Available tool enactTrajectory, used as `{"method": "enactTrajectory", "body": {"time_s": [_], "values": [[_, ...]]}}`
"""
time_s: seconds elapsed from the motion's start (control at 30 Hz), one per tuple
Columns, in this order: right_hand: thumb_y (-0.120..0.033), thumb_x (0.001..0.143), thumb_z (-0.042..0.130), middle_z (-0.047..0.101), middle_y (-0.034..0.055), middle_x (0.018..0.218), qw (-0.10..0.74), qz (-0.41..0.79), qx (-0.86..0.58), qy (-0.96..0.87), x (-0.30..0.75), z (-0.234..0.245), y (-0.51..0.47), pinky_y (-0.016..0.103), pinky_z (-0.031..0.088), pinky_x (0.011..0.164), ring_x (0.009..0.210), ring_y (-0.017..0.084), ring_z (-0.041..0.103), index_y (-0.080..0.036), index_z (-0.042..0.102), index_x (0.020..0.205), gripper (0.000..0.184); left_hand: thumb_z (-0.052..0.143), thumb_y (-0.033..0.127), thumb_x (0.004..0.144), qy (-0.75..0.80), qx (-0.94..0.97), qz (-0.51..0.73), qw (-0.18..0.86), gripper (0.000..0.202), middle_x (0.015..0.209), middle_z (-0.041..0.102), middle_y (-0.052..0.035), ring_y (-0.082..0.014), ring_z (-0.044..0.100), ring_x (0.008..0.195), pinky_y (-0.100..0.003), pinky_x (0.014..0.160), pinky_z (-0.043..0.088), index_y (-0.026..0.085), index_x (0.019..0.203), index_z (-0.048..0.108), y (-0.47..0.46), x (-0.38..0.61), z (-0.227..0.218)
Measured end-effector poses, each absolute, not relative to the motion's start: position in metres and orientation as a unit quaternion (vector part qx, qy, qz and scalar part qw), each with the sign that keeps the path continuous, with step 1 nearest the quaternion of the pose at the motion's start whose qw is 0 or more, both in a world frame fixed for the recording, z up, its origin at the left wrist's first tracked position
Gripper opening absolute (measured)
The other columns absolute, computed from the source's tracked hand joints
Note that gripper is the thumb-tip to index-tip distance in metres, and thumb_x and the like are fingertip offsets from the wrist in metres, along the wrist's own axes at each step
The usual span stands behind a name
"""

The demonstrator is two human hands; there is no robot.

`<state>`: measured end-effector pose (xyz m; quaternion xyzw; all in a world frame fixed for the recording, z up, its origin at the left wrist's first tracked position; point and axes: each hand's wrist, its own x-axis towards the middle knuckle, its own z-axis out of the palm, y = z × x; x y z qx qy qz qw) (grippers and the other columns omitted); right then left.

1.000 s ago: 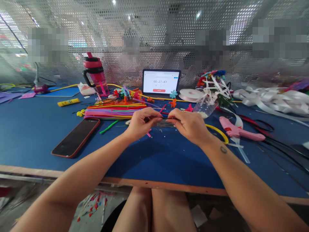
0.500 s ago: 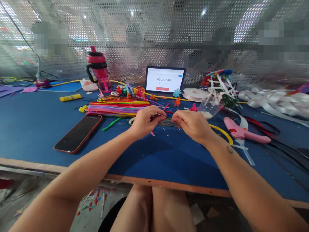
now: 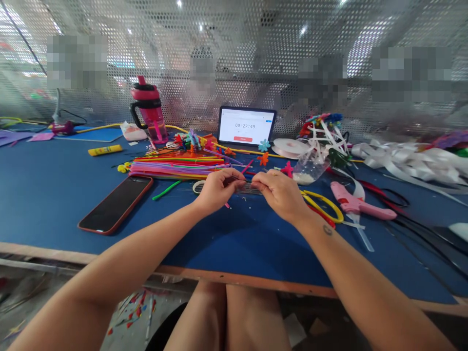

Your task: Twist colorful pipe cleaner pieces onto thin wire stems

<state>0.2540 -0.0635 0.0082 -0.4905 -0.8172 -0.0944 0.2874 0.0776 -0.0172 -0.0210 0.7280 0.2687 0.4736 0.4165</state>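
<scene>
My left hand [image 3: 218, 191] and my right hand [image 3: 280, 195] face each other just above the blue table, fingertips pinched a short gap apart. Between them runs a thin wire [image 3: 247, 182], gripped by both; its ends are hidden in the fingers. Beneath the hands lie several thin loose wires [image 3: 252, 190]. A bundle of coloured pipe cleaners [image 3: 171, 167] rests left of and behind my left hand, with a single green one [image 3: 166, 190] in front. A pale tape roll [image 3: 198, 187] sits beside my left hand. Yellow-handled scissors [image 3: 323, 199] lie by my right wrist.
A phone [image 3: 116, 204] and glue stick [image 3: 105, 150] lie left. Behind stand a pink bottle [image 3: 151, 114] and a tablet [image 3: 246, 126] showing a timer. Pipe-cleaner flowers [image 3: 263, 158], a ribbon spool [image 3: 290, 146], a pink glue gun [image 3: 360, 204] and white ribbon [image 3: 405, 158] spread rightward.
My hands have drawn slightly closer together, still pinching the wire. The view has shifted a little, and more of the scissors' handles shows beside my right wrist.
</scene>
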Motion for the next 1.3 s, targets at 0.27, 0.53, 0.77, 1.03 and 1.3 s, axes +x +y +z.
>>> {"method": "enactTrajectory", "body": {"time_s": [0.27,0.53,0.77,1.03,1.3], "values": [[-0.034,0.090,0.041,0.059,0.0002,0.069,0.302,-0.046,-0.484,-0.820,0.2497,0.0046,-0.0660,0.024,0.033,0.057,0.063,0.013,0.054,-0.020,0.052,0.090,0.018,0.059,0.028,0.077,0.265,0.737,0.480,0.394,0.015,0.065,0.060,-0.0002,-0.0083,0.059,0.056,-0.017,0.052,0.046,0.014,0.083,0.059,-0.0199,0.0758,-0.0187],[-0.032,0.091,0.038,0.053,0.0002,0.066,0.305,-0.101,-0.482,-0.815,0.2506,0.0041,-0.0668,0.024,0.034,0.062,0.068,0.014,0.052,-0.022,0.056,0.084,0.022,0.068,0.030,0.070,0.240,0.662,0.467,0.535,0.021,0.065,0.061,-0.0004,-0.0070,0.057,0.056,-0.017,0.052,0.046,0.012,0.078,0.063,-0.0217,0.0777,-0.0167],[-0.030,0.092,0.034,0.057,0.0012,0.070,0.309,-0.037,-0.462,-0.831,0.2495,0.0031,-0.0659,0.025,0.037,0.066,0.070,0.014,0.052,-0.021,0.053,0.080,0.024,0.072,0.029,0.065,0.238,0.641,0.463,0.564,0.021,0.067,0.065,-0.0015,-0.0080,0.060,0.058,-0.018,0.055,0.050,0.012,0.077,0.066,-0.0206,0.0759,-0.0185],[-0.032,0.088,0.043,0.064,0.0015,0.076,0.364,0.023,-0.454,-0.813,0.2477,0.0008,-0.0681,0.026,0.041,0.065,0.072,0.015,0.060,-0.022,0.047,0.093,0.012,0.071,0.028,0.066,0.236,0.641,0.463,0.564,0.019,0.063,0.063,-0.0007,-0.0077,0.059,0.055,-0.017,0.052,0.048,0.012,0.075,0.066,-0.0208,0.0752,-0.0165],[-0.029,0.089,0.042,0.063,0.0011,0.073,0.373,0.012,-0.461,-0.805,0.2482,0.0013,-0.0671,0.025,0.042,0.067,0.070,0.014,0.059,-0.022,0.051,0.085,0.012,0.072,0.025,0.064,0.237,0.638,0.461,0.569,0.019,0.068,0.067,-0.0022,-0.0082,0.061,0.059,-0.017,0.056,0.049,0.012,0.076,0.066,-0.0178,0.0749,-0.0175]]}}
